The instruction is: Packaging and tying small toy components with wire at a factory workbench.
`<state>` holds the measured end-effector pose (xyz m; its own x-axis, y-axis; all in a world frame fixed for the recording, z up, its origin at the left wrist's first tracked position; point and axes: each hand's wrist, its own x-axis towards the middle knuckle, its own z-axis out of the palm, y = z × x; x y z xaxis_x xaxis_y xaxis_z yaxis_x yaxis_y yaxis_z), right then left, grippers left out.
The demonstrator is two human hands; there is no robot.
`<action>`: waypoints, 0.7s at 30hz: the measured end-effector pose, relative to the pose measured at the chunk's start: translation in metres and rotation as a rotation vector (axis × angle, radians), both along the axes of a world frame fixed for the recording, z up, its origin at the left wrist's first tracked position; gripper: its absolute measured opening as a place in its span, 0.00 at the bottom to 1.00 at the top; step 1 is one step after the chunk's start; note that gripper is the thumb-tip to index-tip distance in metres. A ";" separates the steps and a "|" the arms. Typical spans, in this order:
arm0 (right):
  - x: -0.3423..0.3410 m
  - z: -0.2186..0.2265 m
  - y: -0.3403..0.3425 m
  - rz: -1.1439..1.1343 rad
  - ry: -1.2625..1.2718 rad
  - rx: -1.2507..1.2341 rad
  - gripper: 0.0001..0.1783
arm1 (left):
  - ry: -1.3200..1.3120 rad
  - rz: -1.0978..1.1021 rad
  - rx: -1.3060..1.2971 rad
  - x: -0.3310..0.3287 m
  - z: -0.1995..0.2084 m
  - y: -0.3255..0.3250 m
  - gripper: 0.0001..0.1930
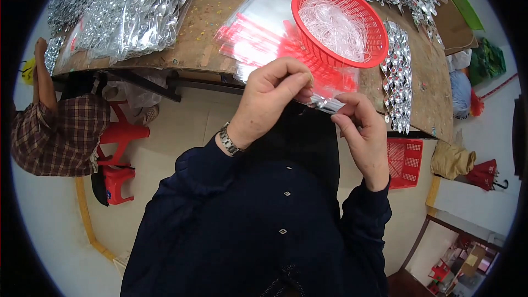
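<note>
My left hand, with a watch on its wrist, has thumb and forefinger pinched together at the table's near edge. Its lower fingertips are at one end of a short shiny silver foil piece. From the other side, my right hand grips that same piece between thumb and fingers. Whatever lies in the left pinch is too small to make out. Just beyond my hands, a red plastic basket full of thin white strings stands on clear plastic bags with red ends.
Silver twisted spirals hang over the table edge at right; more lie in clear bags at left. A red crate sits below the table. Another person in a checked shirt is at far left, near red stools.
</note>
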<state>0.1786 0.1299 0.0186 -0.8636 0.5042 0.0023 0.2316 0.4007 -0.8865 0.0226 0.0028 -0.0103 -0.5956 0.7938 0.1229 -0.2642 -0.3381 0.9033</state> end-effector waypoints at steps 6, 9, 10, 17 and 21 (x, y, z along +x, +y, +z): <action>-0.001 0.017 0.009 0.069 0.036 0.315 0.10 | -0.035 0.052 0.081 -0.016 0.012 -0.006 0.07; -0.002 0.021 0.012 0.113 0.052 0.514 0.09 | -0.003 0.068 0.089 -0.019 0.011 -0.004 0.07; -0.003 0.022 0.011 0.078 0.046 0.440 0.08 | 0.003 0.072 0.089 -0.020 0.010 -0.003 0.07; 0.001 0.038 0.014 0.150 -0.017 -0.493 0.06 | -0.059 0.066 0.097 -0.017 0.018 -0.001 0.07; -0.001 0.028 0.014 0.156 0.056 -0.673 0.05 | -0.112 0.037 0.126 -0.016 0.021 0.002 0.06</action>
